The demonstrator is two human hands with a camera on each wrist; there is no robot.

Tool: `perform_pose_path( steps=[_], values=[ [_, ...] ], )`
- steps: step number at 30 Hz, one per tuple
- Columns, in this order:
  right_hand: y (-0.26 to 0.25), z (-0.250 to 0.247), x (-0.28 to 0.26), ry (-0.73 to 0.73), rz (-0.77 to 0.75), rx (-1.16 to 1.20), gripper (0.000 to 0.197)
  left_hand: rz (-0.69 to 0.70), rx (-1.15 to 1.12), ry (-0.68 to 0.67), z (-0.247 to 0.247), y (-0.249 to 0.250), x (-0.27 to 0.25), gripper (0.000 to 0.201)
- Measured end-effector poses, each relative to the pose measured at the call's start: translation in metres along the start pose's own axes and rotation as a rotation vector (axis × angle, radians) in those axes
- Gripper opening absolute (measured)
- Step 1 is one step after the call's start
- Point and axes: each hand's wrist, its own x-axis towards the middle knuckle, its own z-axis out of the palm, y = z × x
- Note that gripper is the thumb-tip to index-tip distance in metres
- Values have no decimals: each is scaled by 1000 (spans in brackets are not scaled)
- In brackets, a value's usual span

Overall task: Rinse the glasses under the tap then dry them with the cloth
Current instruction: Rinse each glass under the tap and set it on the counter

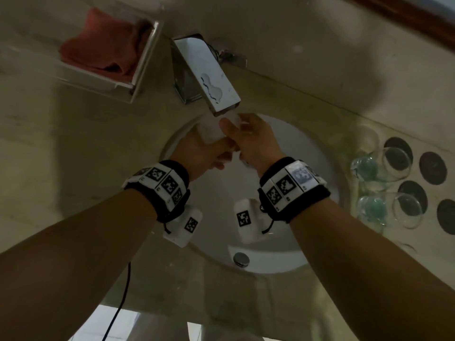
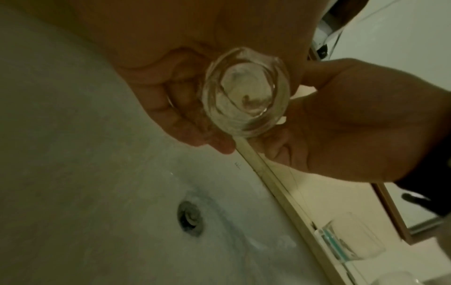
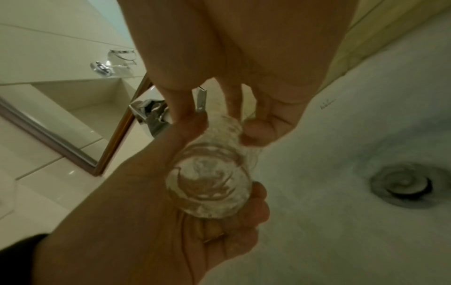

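Together, both hands point(image 1: 229, 143) grip one glass point(image 2: 244, 100) under the tap point(image 1: 209, 75); no legible writing.

Under the tap point(image 1: 209, 77), the glass point(image 1: 211, 130) is mostly hidden by the left hand point(image 1: 202, 153), the right hand point(image 1: 251, 141) and white water blur. Its rim seems covered by right fingers point(image 3: 258, 131). The arms are cut off at the head view's bottom edge.

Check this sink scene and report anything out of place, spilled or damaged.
Nothing stands out. Both hands, left hand and right hand, hold one glass under the tap; two glasses lie beside the sink, and the cloth is untouched.
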Motion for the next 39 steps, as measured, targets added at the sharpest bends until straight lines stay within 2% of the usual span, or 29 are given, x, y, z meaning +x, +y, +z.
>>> perform_pose_path(
  steps=[2,4,6,8,10,12,16,18,20,21,22,24,26,30,32,34,36,37,39],
  values=[
    [0,0,1,-79,142,100,68,29,32,-7,1,-7,1,22],
    [1,-3,-1,-127,200,194,65,39,125,-3,1,-14,2,52],
    [1,-5,0,-132,203,206,60,9,151,-26,1,-18,3,85],
    [1,-7,2,-122,135,102,59,18,151,-27,-2,-23,4,97],
    [0,-8,1,-106,23,-69,68,110,287,48,-4,-29,6,82],
    [1,-8,-1,-99,-98,-194,81,184,305,97,-4,-30,6,62],
    [4,-8,-6,-51,-200,-170,85,201,296,130,-9,-25,7,57],
    [8,-6,-6,-39,-151,-169,89,193,282,97,-10,-23,6,49],
    [10,-3,-8,-45,-7,-91,96,156,341,93,-7,-19,-2,23],
    [11,-3,-9,-43,99,-22,95,123,336,100,-4,-19,-3,22],
    [14,-4,-10,-56,191,62,88,72,304,94,-2,-20,-4,35],
    [19,-8,-16,-107,336,225,60,-15,321,60,2,-23,-5,61],
    [27,-10,-23,-159,453,393,55,-82,373,21,5,-27,-4,63],
    [46,-22,-42,-182,628,797,60,-148,315,83,8,-27,0,59],
    [55,-28,-52,-149,656,891,59,-142,323,77,13,-22,4,58],
    [64,-32,-59,-111,647,902,58,-124,321,65,21,-18,6,54],
    [69,-37,-64,-42,622,871,65,-84,325,46,31,-15,7,50],
    [71,-41,-67,4,594,822,62,-57,331,37,37,-15,6,48],
    [71,-50,-79,106,494,661,41,-2,340,24,50,-15,4,44]
  ],
)
